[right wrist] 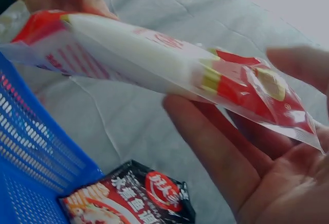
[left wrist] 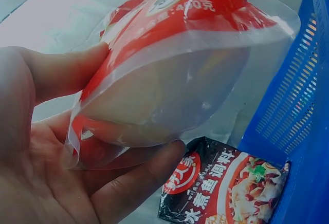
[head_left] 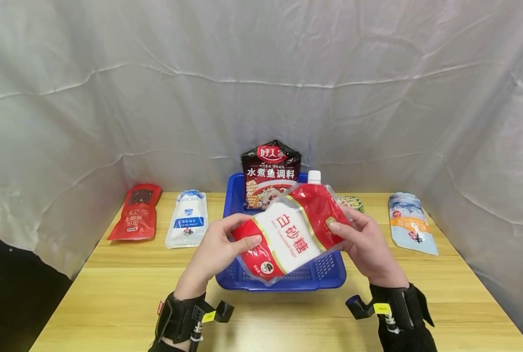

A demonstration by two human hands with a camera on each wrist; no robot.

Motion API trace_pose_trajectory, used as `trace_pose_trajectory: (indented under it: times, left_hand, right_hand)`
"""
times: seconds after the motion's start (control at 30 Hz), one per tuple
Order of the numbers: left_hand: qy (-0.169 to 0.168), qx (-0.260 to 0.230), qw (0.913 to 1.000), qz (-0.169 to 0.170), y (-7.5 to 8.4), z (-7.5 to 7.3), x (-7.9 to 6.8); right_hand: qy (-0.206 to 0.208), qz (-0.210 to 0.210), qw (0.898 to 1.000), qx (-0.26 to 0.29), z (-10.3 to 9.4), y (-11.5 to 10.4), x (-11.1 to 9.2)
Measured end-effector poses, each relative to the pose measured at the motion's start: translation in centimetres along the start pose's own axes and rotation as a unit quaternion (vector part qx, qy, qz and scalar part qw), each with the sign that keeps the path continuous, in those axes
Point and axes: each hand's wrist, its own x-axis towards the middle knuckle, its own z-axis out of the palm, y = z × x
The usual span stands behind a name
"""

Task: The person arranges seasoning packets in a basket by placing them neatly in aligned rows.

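A red-and-white pouch of white granulated sugar (head_left: 289, 234), its white spout cap at the top right, is held tilted over the blue basket (head_left: 283, 285). My left hand (head_left: 221, 247) grips the pouch's lower left end, thumb on the front and fingers behind. At the spout end, my right hand (head_left: 367, 244) holds the other side, its thumb over the front and its fingers (right wrist: 216, 152) under the back. Behind the pouch, a black-and-red packet of fish seasoning (head_left: 271, 171) stands upright at the basket's back. Much of the basket's inside is hidden by the pouch.
On the wooden table (head_left: 125, 303), a red pouch (head_left: 135, 215) and a white-and-blue pouch (head_left: 188, 220) lie left of the basket. A light blue pouch (head_left: 412, 222) lies far right. A green patterned packet (head_left: 352, 202) shows partly behind my right hand. Grey cloth (head_left: 261, 98) hangs behind.
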Motion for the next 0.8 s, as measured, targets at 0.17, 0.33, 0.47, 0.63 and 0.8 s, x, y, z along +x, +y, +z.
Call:
trace_pose_trajectory:
  times: [0.17, 0.33, 0.47, 0.63, 0.8]
  left_hand:
    - [-0.011, 0.006, 0.9999, -0.001, 0.1, 0.1, 0.1]
    - [-0.014, 0.017, 0.9997, -0.004, 0.5, 0.3, 0.0]
    - [-0.029, 0.016, 0.9994, -0.001, 2.1, 0.3, -0.5]
    - [-0.035, 0.015, 0.9993, 0.007, 2.4, 0.0, -0.7]
    - [0.013, 0.037, 0.9987, 0.031, 1.0, -1.2, -0.3]
  right_hand:
    - [0.013, 0.028, 0.995, -0.095, 0.3, 0.0, 0.0]
    - [0.057, 0.022, 0.990, -0.129, 0.7, 0.3, 0.2]
    - [0.082, 0.006, 0.988, -0.133, 0.8, 0.4, 0.1]
    - [0.072, -0.022, 0.984, -0.164, 0.6, -0.3, 0.2]
    - [0.039, -0.053, 0.972, -0.224, 0.3, -2.2, 1.4]
